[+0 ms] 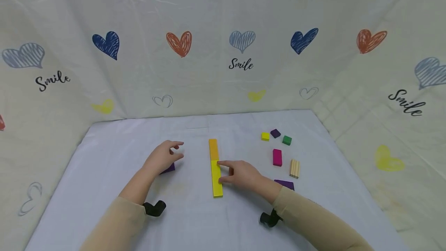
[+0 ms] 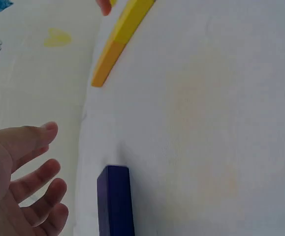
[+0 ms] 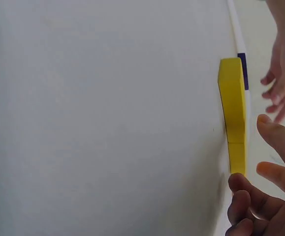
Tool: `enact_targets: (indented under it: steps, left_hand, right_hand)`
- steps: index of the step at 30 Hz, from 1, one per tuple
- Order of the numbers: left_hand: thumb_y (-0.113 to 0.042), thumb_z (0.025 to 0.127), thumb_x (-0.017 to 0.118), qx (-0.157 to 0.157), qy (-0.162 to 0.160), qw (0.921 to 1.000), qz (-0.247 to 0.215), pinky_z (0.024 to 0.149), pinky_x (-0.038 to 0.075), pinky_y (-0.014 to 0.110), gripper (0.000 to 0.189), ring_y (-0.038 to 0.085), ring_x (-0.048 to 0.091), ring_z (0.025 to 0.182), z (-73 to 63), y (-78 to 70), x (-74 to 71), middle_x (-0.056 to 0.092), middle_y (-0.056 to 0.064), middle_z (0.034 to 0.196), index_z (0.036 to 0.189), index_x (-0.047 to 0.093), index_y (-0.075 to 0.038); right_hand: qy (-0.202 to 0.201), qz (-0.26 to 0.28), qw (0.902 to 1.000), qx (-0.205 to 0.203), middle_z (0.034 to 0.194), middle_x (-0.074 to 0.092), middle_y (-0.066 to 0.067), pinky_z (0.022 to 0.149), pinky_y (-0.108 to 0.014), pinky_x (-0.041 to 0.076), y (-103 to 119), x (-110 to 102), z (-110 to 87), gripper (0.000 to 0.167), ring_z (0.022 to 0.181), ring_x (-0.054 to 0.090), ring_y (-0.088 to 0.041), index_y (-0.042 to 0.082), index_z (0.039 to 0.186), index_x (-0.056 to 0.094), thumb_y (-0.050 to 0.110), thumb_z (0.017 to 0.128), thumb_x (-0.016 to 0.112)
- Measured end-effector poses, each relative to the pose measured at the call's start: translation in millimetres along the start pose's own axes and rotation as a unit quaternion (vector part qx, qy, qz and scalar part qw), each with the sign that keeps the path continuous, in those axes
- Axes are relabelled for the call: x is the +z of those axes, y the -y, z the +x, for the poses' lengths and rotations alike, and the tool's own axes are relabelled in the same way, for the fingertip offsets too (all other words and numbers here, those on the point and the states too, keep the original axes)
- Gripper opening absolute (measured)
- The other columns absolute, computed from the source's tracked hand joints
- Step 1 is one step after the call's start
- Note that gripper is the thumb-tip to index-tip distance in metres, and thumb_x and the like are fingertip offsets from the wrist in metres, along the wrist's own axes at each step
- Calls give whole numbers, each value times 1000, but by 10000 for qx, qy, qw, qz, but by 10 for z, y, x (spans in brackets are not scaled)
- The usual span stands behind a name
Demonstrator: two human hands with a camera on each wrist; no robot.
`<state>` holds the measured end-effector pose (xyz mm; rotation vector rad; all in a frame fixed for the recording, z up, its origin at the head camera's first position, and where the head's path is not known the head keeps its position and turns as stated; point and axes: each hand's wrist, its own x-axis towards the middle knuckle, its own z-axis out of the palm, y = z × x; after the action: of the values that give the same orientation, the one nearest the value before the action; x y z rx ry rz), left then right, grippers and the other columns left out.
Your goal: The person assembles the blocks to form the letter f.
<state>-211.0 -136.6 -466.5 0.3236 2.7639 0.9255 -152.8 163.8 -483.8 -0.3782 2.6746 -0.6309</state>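
An orange block (image 1: 213, 149) and a longer yellow block (image 1: 216, 183) lie end to end on the white cloth, forming one straight strip. My right hand (image 1: 242, 174) is at the strip's right side, its forefinger and thumb tips spread apart by the yellow block's edge. In the right wrist view nothing lies in that hand's grasp. To the strip's left, my left hand (image 1: 162, 157) hovers with fingers parted and holds nothing. A purple block (image 2: 115, 201) lies close to it, partly hidden by the hand in the head view.
On the right lie a small yellow block (image 1: 265, 136), a dark purple block (image 1: 275, 133), a green block (image 1: 287, 140), a magenta block (image 1: 277, 157), a pale grooved wooden piece (image 1: 294, 168) and another purple block (image 1: 285, 184). Heart-printed cloth (image 1: 209, 84) hangs behind the table.
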Motion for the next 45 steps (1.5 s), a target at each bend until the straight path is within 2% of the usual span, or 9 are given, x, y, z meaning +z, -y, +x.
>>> enact_targets:
  steps: [7,11,15,18,26,35,45]
  left_hand:
    - [-27,92,71,-38,174,9995,248,93,47,52,48,32,55,117,-206,181,-130,58,9,131,137,61,-17]
    - [-25,91,73,89,292,9984,485,93,47,53,47,34,56,115,-269,250,-166,59,12,129,135,63,-15]
    - [-24,90,74,111,428,9960,772,98,45,56,46,38,54,121,-312,312,-188,57,15,131,134,63,-15]
    - [-24,90,74,108,521,9940,951,102,43,57,46,38,52,124,-320,354,-181,56,15,133,134,63,-16]
    - [-21,87,77,268,678,9914,1090,98,45,54,46,34,57,117,-317,421,-144,61,13,128,132,65,-15]
    - [-16,87,77,390,685,9905,1130,98,46,53,43,32,59,115,-315,471,-107,64,12,124,129,67,-14]
    - [-15,88,75,535,661,9891,1203,101,44,54,43,34,57,119,-302,494,-96,64,12,127,130,67,-15]
  right_hand:
    - [105,-83,9999,45,77,57,5,61,-26,46,-39,-55,104,71,72,53,-14,35,145,51,50,82,77]
    - [129,-70,9999,-28,77,56,4,61,-27,45,-59,-66,134,72,72,52,-14,33,146,50,50,82,78]
    - [157,-17,9999,-54,77,55,3,60,-26,43,-51,-78,154,73,72,51,-14,33,146,51,50,81,78]
    - [204,23,9998,-18,76,54,3,59,-27,41,-52,-81,163,74,71,50,-14,34,146,50,51,79,79]
    - [228,-38,9997,17,75,53,2,58,-26,40,-60,-70,185,76,70,49,-13,37,146,50,53,78,80]
    - [245,-152,9996,72,77,53,2,60,-27,42,-42,-49,200,76,72,49,-13,36,146,50,51,78,80]
    - [252,-183,9994,160,79,55,3,63,-27,44,-32,-47,203,76,75,51,-14,36,145,50,52,77,80]
